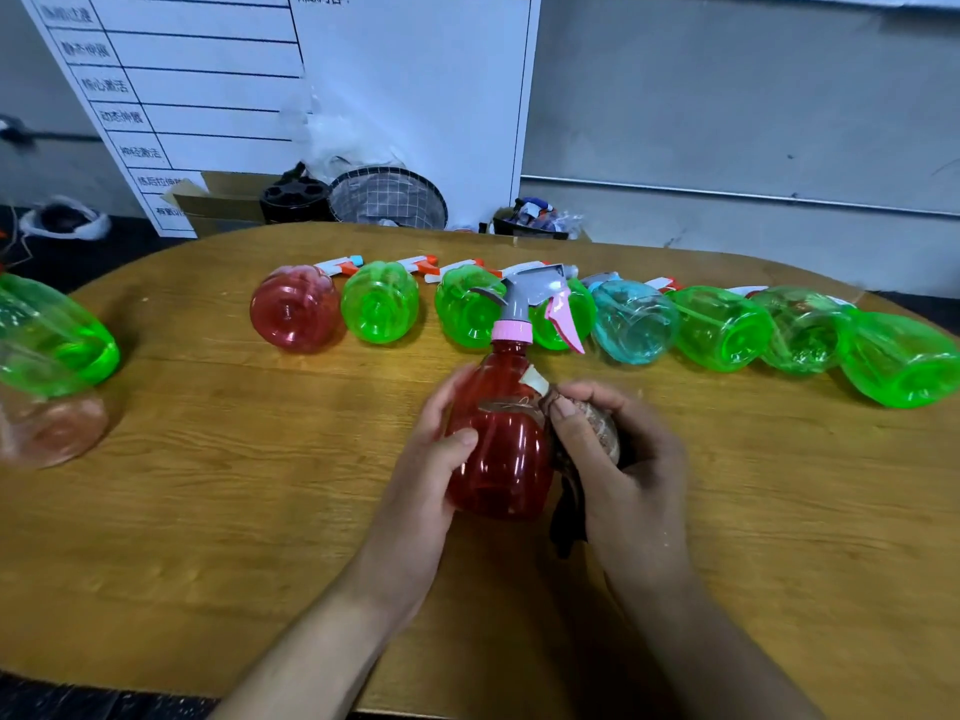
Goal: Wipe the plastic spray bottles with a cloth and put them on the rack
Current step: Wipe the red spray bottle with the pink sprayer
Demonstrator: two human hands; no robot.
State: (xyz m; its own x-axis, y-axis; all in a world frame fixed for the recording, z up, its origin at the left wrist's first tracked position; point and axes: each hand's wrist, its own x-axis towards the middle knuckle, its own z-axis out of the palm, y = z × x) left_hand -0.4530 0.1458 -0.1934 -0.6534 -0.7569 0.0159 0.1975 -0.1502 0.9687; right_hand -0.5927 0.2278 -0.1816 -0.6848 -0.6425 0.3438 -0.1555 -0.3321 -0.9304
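I hold a red spray bottle (501, 449) with a pink collar and a grey trigger head upright over the wooden table (234, 511). My left hand (434, 459) grips its left side. My right hand (618, 459) presses a dark cloth (569, 511) against the bottle's right side, and the cloth's tail hangs below my palm. Behind them, a row of several spray bottles lies on its side across the table: a red one (293, 309), green ones (379, 309), a blue one (634, 322), and more green ones out to the far right (901, 361).
At the left edge a green bottle (52, 345) and a pale red one (52, 433) look blurred. Beyond the table stand a whiteboard (311, 70), a cardboard box (218, 200), a black holder (293, 197) and a mesh basket (389, 197). No rack is in view.
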